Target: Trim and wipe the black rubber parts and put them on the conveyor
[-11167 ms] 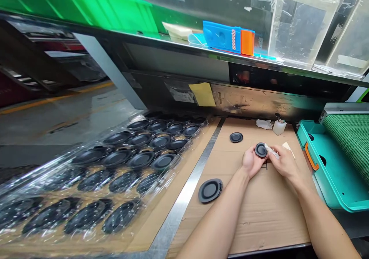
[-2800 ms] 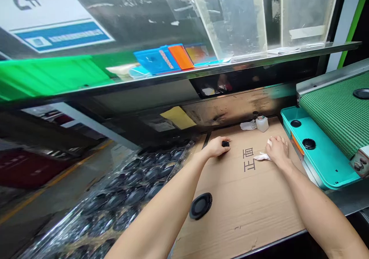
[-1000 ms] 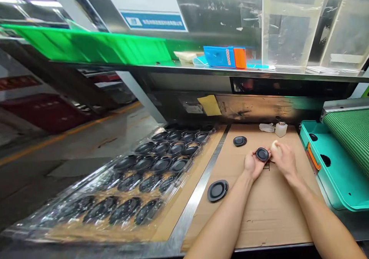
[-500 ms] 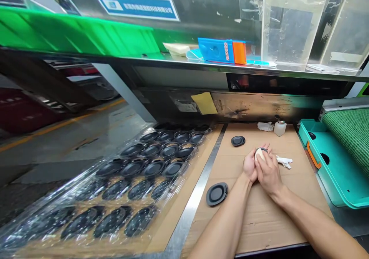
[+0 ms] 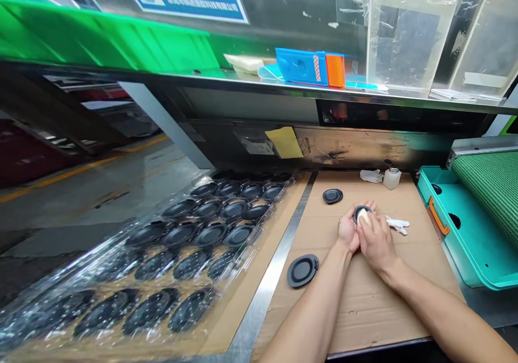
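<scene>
My left hand (image 5: 347,230) is closed round a small black round disc (image 5: 356,212) and holds it just above the cardboard sheet (image 5: 376,303). My right hand (image 5: 375,240) lies over the disc and presses a small pale pad (image 5: 363,217) onto its face. A crumpled white cloth (image 5: 397,224) lies on the cardboard just right of my hands. Two more black discs rest on the cardboard: one beyond my hands (image 5: 332,196) and a larger one near my left forearm (image 5: 302,271).
A clear plastic tray (image 5: 170,244) with several black discs fills the left of the bench. A small white bottle (image 5: 391,178) and a white wad (image 5: 370,176) stand at the back. A teal tray (image 5: 465,228) and a green conveyor belt (image 5: 491,185) are at the right.
My right hand has slid slightly along the disc with the pale pad, so more of the black rim shows. The white cloth stays on the cardboard where it lay half a second ago.
</scene>
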Action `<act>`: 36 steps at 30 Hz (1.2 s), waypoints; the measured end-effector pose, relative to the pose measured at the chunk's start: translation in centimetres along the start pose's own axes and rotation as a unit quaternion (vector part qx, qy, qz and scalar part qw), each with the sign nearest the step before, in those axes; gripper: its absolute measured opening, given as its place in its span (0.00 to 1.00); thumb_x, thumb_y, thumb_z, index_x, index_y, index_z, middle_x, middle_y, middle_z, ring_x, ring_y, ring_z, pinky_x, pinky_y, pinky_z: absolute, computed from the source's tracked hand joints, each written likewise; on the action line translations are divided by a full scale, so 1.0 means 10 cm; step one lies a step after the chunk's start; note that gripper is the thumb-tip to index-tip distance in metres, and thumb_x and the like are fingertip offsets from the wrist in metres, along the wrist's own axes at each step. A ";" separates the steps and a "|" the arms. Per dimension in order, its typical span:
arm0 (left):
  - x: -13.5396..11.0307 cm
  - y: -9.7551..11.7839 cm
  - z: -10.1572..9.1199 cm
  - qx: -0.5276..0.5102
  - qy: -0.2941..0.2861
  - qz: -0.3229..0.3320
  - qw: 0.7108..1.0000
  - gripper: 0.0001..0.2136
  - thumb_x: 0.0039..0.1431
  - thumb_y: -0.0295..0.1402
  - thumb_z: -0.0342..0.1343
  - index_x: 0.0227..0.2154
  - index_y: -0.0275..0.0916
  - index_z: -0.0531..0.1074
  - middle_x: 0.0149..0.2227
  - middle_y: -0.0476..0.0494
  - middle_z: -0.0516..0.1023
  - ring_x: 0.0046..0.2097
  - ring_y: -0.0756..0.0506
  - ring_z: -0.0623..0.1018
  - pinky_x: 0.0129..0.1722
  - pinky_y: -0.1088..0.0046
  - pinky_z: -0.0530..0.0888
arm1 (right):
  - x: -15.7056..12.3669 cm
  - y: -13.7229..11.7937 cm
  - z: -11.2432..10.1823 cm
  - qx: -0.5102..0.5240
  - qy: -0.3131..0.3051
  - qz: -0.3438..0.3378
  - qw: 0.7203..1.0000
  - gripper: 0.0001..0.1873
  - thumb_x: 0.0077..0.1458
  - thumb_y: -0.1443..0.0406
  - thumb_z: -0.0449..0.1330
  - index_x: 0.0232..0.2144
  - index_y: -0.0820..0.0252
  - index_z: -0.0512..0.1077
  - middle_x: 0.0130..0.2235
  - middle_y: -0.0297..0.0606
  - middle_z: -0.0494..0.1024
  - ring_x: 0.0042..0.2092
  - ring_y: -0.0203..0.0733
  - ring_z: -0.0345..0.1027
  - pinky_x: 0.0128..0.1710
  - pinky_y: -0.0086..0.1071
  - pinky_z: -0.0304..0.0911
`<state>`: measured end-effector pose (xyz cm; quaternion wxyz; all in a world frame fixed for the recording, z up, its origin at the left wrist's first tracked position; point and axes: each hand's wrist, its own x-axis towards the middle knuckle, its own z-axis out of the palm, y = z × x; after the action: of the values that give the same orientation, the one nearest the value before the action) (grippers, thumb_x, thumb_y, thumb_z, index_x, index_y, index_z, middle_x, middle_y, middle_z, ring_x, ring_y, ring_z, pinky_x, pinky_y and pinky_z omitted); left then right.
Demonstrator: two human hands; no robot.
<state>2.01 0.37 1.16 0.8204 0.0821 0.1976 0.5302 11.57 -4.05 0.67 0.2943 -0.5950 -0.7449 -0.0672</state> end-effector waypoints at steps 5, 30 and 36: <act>0.00 0.01 0.01 0.002 -0.023 0.017 1.000 0.21 0.71 0.35 0.41 0.59 0.33 0.70 0.54 0.33 0.78 0.58 0.41 0.77 0.61 0.61 0.71 | 0.08 0.12 -0.05 0.029 0.026 0.037 0.999 0.20 0.69 0.60 0.49 0.57 0.55 0.72 0.58 0.46 0.72 0.50 0.51 0.63 0.53 0.45 0.60; 0.03 -0.03 -0.01 0.006 0.010 0.048 0.999 0.16 0.71 0.39 0.45 0.47 0.36 0.74 0.58 0.34 0.75 0.57 0.39 0.77 0.61 0.56 0.70 | 0.11 0.31 -0.34 0.234 -0.121 0.098 0.960 0.22 0.62 0.51 0.56 0.53 0.53 0.70 0.37 0.37 0.81 0.36 0.45 0.74 0.37 0.34 0.65; 0.03 -0.14 0.00 0.055 -0.007 0.038 0.998 0.17 0.71 0.38 0.46 0.37 0.34 0.77 0.50 0.34 0.80 0.52 0.41 0.79 0.61 0.58 0.69 | 0.11 0.26 -0.17 0.379 -0.078 0.141 0.911 0.18 0.58 0.51 0.59 0.40 0.59 0.76 0.34 0.37 0.81 0.34 0.39 0.72 0.34 0.29 0.64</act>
<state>3.25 0.06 0.60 0.7954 0.1381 0.2172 0.5488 14.41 -3.14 1.96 0.4454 -0.5404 -0.6434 0.3092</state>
